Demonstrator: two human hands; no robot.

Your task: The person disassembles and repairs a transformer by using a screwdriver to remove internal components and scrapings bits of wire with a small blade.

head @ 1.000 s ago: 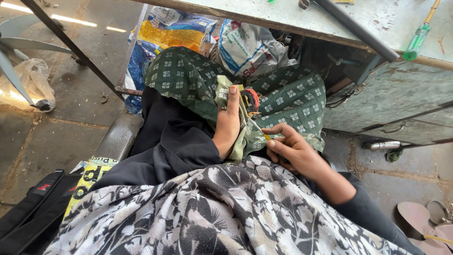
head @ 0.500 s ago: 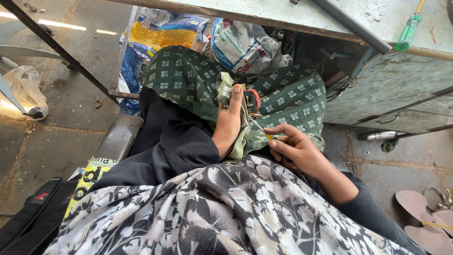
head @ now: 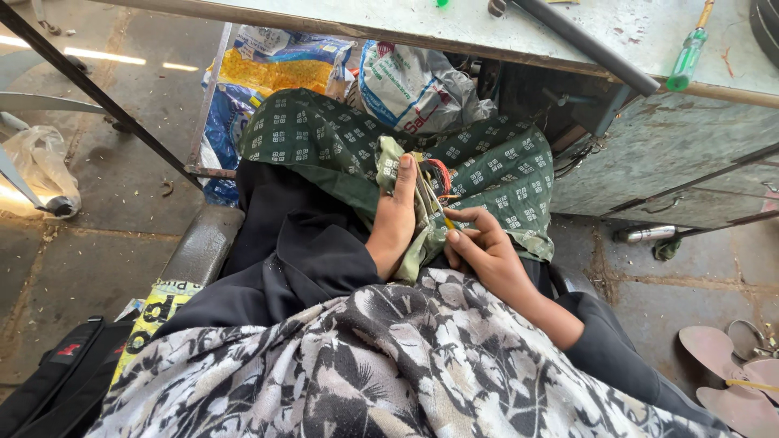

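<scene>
At the centre of the frame the left hand [head: 395,219] lies flat with fingers straight, pressing a pale green cloth [head: 422,235] onto the lap. Just right of it, the right hand [head: 485,251] is curled narrow, pinching a thin yellow-tipped tool [head: 442,217] against the cloth's fold. The cloth looks light, soft and floppy, best gripped at a folded edge. Beneath spreads a dark patterned fabric [head: 324,138]. A screwdriver [head: 688,57] rests on the worktop [head: 454,20], upper right.
</scene>
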